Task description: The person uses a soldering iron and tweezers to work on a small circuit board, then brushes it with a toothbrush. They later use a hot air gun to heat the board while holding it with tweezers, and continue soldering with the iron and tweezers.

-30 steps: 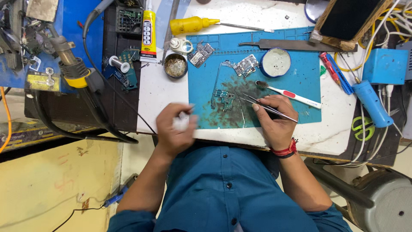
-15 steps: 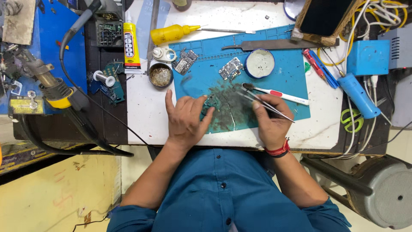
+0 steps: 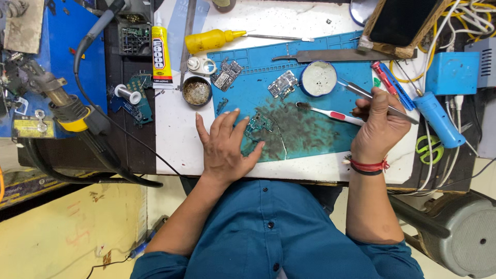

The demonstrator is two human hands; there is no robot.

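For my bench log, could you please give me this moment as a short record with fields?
Left hand: flat on the blue work mat, fingertips on a small circuit board
Right hand: holds metal tweezers, tips near the round white tin
Beside right hand: white and red toothbrush
Mat top: two more circuit boards, metal file
Left of mat: glue tube, yellow bottle

yellow bottle [image 3: 209,40] | glue tube [image 3: 159,54] | green scissors [image 3: 427,150] | round tin [image 3: 318,78]
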